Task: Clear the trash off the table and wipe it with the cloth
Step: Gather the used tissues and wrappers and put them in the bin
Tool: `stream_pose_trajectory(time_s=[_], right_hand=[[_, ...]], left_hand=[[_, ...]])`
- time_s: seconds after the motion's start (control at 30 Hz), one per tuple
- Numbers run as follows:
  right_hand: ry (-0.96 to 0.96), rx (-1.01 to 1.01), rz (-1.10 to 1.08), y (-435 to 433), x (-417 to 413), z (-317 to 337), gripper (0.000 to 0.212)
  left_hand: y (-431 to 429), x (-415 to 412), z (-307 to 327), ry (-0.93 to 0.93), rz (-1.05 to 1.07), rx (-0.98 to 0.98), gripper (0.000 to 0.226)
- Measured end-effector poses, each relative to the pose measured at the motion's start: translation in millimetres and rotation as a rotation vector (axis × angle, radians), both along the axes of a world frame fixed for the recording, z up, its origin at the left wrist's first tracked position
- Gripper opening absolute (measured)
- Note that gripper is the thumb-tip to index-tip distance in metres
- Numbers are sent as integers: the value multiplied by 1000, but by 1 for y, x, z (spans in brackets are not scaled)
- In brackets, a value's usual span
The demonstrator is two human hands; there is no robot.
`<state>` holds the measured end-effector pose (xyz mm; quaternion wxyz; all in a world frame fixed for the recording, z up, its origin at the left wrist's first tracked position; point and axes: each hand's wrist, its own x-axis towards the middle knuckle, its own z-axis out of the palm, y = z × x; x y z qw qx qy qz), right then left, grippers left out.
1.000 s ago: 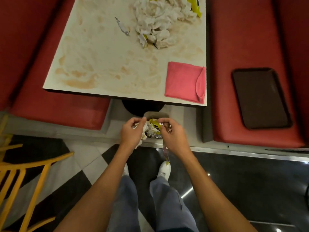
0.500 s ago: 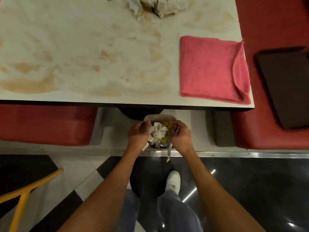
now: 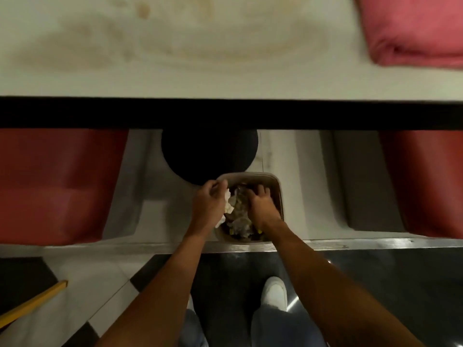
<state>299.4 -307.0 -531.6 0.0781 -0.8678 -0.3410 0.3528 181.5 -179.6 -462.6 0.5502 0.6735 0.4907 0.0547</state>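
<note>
A beige waste bin (image 3: 280, 196) stands on the floor under the table's near edge, holding crumpled paper and wrappers (image 3: 239, 217). My left hand (image 3: 209, 205) is at the bin's left rim, its fingers curled round white crumpled napkins (image 3: 227, 209). My right hand (image 3: 260, 204) reaches inside the bin, fingers stretched flat on the trash and pressing it. The stained white table (image 3: 175, 71) fills the top of the view. On its right corner lies the folded pink cloth (image 3: 413, 28). The rest of the tabletop is out of view.
The black table pedestal base (image 3: 210, 154) sits just behind the bin. Red bench seats flank it at left (image 3: 50, 186) and right (image 3: 426, 184). A metal floor strip (image 3: 363, 244) runs in front, a yellow chair leg (image 3: 32, 304) lower left, my white shoe (image 3: 274, 293) below.
The view has dropped closer to the bin. Both hands went down with the trash; the right hand let go and now presses flat inside the bin.
</note>
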Motion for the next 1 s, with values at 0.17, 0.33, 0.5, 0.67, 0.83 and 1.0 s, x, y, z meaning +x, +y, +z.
stream_pose_trajectory(time_s=[0.17, 0.33, 0.5, 0.67, 0.83, 1.0], right_hand=[[166, -114, 57, -6, -6, -34, 60], [173, 106, -113, -16, -1, -42, 51], [169, 259, -238, -20, 6, 25, 50], [177, 306, -335, -36, 23, 58, 41], [169, 376, -412, -50, 34, 68, 36], [155, 380, -378, -53, 33, 79, 37]], left_hand=[[-4, 1, -12, -14, 12, -12, 23], [-7, 8, -13, -49, 42, 46, 23], [-10, 20, -22, -35, -42, 69, 30], [-23, 41, -40, 70, -130, 141, 29], [-45, 47, -46, 267, -257, 45, 53], [-47, 44, -34, 332, -432, 6, 51]])
